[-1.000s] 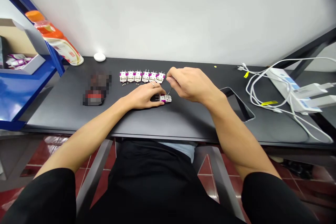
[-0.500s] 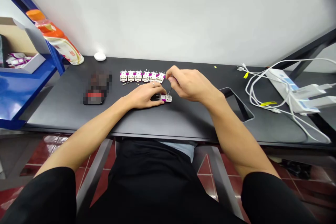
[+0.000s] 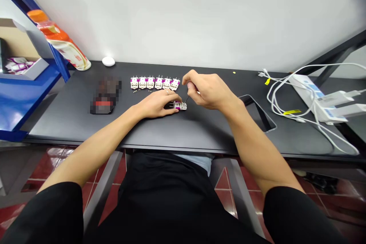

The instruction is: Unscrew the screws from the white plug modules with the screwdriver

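Observation:
My left hand (image 3: 158, 103) rests on the dark tabletop, thumb and fingers closed around a small white and purple electrical plug (image 3: 183, 106). Its metal pins point left beneath my hand, and its white end sticks out to the right. Just right of it, my right hand (image 3: 210, 90) is closed on a screwdriver; only the thin shaft (image 3: 187, 99) shows, slanting down to the plug's right end, and the handle is hidden in my fingers. Behind my left hand, several similar plugs (image 3: 150, 82) stand in a row, pins toward the wall. Tiny screws (image 3: 135, 91) lie in front of them.
A partly blurred dark item (image 3: 105, 95) and a white rounded object (image 3: 108, 61) lie left. An orange-capped bottle (image 3: 64, 44) leans beside a blue shelf (image 3: 31, 95) with an open box (image 3: 42, 68). On the right are a phone (image 3: 259, 114), white cables (image 3: 274, 101) and a power strip (image 3: 307, 87).
My right hand has shifted very slightly up and right, the screwdriver shaft with it. My left hand keeps its hold on the plug in nearly the same spot.

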Demonstrator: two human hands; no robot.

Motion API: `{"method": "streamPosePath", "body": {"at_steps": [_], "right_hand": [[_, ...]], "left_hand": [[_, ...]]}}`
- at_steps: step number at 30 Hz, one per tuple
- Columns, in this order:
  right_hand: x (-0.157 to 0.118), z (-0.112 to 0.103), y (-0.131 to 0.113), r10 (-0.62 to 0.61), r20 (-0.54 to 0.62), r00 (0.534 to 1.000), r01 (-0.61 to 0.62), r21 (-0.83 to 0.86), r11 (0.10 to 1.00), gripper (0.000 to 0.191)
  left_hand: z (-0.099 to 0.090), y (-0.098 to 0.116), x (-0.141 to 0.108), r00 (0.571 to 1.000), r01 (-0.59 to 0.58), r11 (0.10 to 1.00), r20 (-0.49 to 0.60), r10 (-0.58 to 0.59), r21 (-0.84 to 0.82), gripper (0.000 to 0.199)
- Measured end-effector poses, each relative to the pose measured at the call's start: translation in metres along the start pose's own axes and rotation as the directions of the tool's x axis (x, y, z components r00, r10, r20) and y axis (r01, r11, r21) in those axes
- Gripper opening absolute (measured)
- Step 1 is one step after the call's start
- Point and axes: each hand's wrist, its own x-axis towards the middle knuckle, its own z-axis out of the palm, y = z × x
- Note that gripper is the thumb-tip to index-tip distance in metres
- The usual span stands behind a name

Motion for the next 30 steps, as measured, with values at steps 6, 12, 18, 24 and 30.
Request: {"method": "streamPosePath", "body": {"at_steps": [6, 12, 18, 24, 30], "right_hand": [[0.0, 0.002, -0.004, -0.019, 0.064, 0.998, 0.015, 0.07, 0.997, 0.029], [0.001, 0.005, -0.007, 0.014, 0.084, 0.996, -0.017, 0.025, 1.0, 0.03], [0.001, 0.004, -0.006, 0.02, 0.108, 0.994, -0.021, 0.008, 1.0, 0.032], [0.001, -0.002, -0.007, -0.011, 0.135, 0.991, 0.026, -0.113, 0.993, 0.043], [0.002, -0.01, -0.01, -0.116, 0.191, 0.975, 0.109, 0.048, 0.993, 0.038]], "left_hand": [[0.002, -0.002, -0.001, 1.0, 0.0, 1.0, 0.007, 0.0, 0.016, 0.038], [0.003, -0.003, -0.001, 1.0, 0.001, 1.0, 0.005, -0.001, 0.031, 0.041], [0.003, -0.002, -0.001, 1.0, 0.01, 1.0, 0.014, -0.011, 0.024, 0.037], [0.003, -0.003, -0.001, 1.0, 0.011, 1.0, 0.007, -0.011, 0.001, 0.039], [0.001, -0.002, -0.001, 0.999, 0.023, 1.0, 0.026, -0.023, 0.001, 0.039]]}}
